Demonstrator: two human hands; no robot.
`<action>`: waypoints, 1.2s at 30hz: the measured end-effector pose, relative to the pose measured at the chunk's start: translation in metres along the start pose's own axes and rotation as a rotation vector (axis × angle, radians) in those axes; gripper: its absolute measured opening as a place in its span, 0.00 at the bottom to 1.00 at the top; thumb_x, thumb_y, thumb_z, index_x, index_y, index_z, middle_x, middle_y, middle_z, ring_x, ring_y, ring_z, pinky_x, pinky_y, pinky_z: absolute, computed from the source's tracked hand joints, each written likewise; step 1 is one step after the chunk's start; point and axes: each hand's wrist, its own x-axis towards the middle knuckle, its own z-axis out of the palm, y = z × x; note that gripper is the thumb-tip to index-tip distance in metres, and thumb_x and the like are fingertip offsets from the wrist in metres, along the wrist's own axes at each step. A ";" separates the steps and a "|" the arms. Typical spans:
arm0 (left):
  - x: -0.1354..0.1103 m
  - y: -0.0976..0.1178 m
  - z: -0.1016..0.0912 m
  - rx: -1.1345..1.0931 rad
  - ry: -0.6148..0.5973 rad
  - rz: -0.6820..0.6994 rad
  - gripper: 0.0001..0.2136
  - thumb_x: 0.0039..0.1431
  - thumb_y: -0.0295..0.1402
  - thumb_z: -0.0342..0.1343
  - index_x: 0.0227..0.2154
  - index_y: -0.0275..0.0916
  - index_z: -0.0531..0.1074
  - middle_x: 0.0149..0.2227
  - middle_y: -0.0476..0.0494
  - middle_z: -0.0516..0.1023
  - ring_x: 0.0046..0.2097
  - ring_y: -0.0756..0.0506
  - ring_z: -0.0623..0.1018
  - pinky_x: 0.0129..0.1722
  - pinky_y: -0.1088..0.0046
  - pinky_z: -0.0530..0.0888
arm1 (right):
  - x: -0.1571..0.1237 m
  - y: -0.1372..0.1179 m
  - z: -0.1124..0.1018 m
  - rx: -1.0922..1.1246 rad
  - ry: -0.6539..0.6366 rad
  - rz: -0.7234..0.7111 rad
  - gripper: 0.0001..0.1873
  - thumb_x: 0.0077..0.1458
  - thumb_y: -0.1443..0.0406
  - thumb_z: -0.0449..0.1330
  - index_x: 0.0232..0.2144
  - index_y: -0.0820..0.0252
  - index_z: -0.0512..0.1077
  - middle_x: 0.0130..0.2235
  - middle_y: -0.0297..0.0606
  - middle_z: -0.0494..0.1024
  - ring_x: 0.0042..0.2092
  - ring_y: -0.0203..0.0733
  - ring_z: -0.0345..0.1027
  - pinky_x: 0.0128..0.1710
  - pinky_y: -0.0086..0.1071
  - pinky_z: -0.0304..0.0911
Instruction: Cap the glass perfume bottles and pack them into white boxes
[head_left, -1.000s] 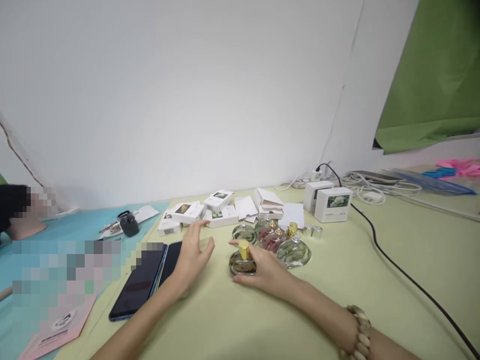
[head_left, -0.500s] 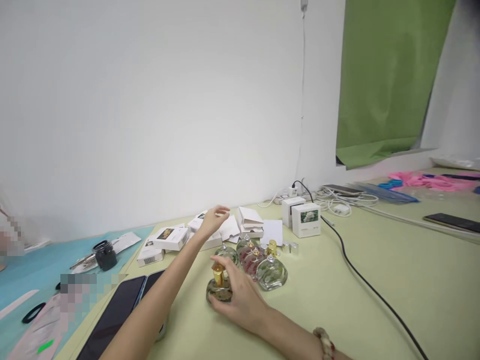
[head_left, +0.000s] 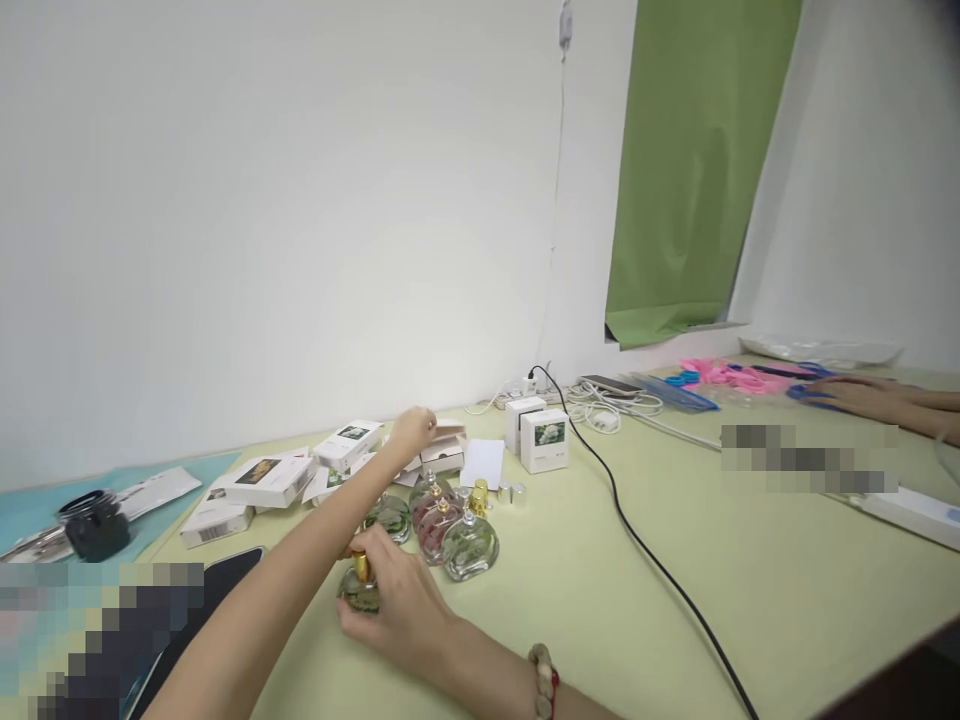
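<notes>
Head view: gold-capped bottle (head_left: 360, 598) stands, seemingly, on table (head_left: 600, 590); right hand (head_left: 411, 605) curls round it, thumb low, fingers gripping near cap, likely for steadiness. Other bottles (head_left: 471, 548) huddle behind, loose caps (head_left: 480, 497) alongside, presumably for reach. Left hand (head_left: 412, 432) at open box (head_left: 444, 459), fingers curled; pinching anything? Can't tell.

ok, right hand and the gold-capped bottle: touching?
Touching. The head view shows the right hand curled around the gold-capped bottle, thumb laid against its near lower side, no gap between.
</notes>
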 end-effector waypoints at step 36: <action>-0.269 -0.052 -0.052 -2.031 0.117 -0.792 0.05 0.48 0.27 0.48 0.22 0.32 0.68 0.18 0.48 0.68 0.16 0.55 0.66 0.14 0.83 0.62 | -0.007 -0.031 0.000 0.011 0.182 -0.251 0.30 0.50 0.64 0.55 0.56 0.59 0.55 0.55 0.48 0.61 0.57 0.50 0.56 0.52 0.43 0.60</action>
